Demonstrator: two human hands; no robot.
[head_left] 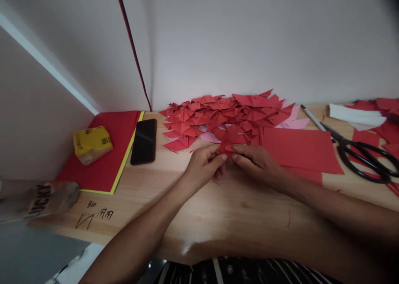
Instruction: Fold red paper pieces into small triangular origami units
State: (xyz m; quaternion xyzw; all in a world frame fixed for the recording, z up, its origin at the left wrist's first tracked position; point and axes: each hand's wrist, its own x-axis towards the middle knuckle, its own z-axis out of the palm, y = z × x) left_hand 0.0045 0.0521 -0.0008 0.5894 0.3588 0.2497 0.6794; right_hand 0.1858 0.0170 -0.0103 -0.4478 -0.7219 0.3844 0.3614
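Between my two hands, over the middle of the table, is a small piece of folded red paper (227, 148). My left hand (208, 162) pinches it from the left, thumb on top and the other fingers curled below. From the right, my right hand (254, 161) grips the same paper with thumb and index finger. Just behind it lies a heap of folded red paper pieces (215, 109), with some pink ones among them. A stack of flat red paper sheets (301, 149) lies beside my right hand. The fold's finer shape is partly hidden by my fingers.
Black-handled scissors (361, 159) and a pen (313, 118) lie at the right, near a white folded strip (357, 116). Leftward are a phone (144, 142), red and yellow sheets (107, 176), a yellow packet (92, 145) and a clear bottle (40, 199). A wall stands behind.
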